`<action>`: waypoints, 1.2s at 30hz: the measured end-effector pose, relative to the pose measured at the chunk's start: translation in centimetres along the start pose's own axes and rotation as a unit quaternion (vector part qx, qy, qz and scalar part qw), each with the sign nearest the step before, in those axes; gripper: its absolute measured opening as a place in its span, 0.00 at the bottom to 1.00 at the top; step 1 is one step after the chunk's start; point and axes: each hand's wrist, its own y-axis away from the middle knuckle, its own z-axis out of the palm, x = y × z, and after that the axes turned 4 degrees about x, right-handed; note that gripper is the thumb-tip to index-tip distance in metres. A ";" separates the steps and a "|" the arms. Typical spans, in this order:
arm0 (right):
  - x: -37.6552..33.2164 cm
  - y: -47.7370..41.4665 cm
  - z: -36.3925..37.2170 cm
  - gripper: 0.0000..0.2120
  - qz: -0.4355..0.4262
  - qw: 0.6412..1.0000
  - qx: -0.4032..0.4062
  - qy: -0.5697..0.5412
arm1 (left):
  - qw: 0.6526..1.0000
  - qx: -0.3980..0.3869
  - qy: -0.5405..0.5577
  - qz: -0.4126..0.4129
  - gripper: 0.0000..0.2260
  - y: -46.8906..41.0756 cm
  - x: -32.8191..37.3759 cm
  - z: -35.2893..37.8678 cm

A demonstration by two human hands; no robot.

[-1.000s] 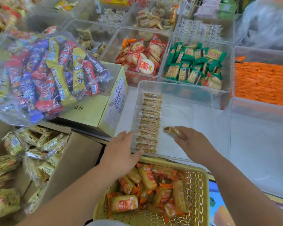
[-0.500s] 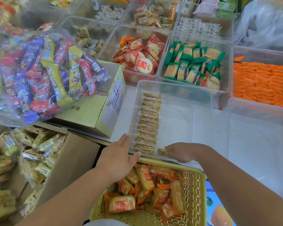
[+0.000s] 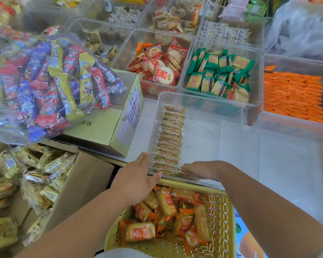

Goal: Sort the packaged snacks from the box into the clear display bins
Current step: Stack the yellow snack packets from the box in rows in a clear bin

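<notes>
Snack packets (image 3: 171,138) in pale yellow wrappers lie in one neat row along the left side of the clear bin (image 3: 203,142) in front of us. Our right hand (image 3: 199,169) reaches over the bin's near wall to the near end of that row, with its fingers bent down onto the last packet. Whether they pinch it or only touch it, we cannot tell. Our left hand (image 3: 136,177) is flat, fingers straight, laid against the outside of the bin's near left corner and holding nothing.

Just below both hands stands a yellow basket (image 3: 224,211) with orange-wrapped crackers (image 3: 138,233) heaped in it. To our left an open cardboard box (image 3: 82,183) holds loose yellowish packets (image 3: 50,164). Beyond it a clear bag of mixed bars (image 3: 45,86) rests on a closed carton (image 3: 104,127). Behind the clear bin stand further bins with red-wrapped round crackers (image 3: 162,69), green packets (image 3: 218,77) and orange packets (image 3: 293,95).
</notes>
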 end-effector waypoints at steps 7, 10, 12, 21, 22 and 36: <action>-1.8 2.0 -0.1 0.31 -0.028 0.997 0.059 0.033 | 0.993 0.081 0.083 0.030 0.35 3.1 -0.7 -0.9; -3.7 3.6 0.7 0.37 -0.065 0.977 0.130 0.157 | 0.978 0.143 0.138 0.059 0.31 6.3 -2.3 -1.8; -5.3 4.9 1.5 0.37 -0.076 0.957 0.208 0.190 | 0.960 0.202 0.180 0.069 0.27 8.9 -4.0 -2.3; -17.1 9.6 11.9 0.30 -0.362 0.880 0.286 0.117 | 0.904 0.334 0.251 -0.090 0.17 19.1 -17.1 -1.4; -18.5 9.6 13.8 0.31 -0.382 0.874 0.275 0.124 | 0.912 0.315 0.233 -0.124 0.19 19.8 -19.1 -1.1; -27.5 5.7 25.7 0.31 -0.259 0.844 0.328 0.336 | 0.970 -0.047 0.038 -0.234 0.36 18.3 -37.9 -0.5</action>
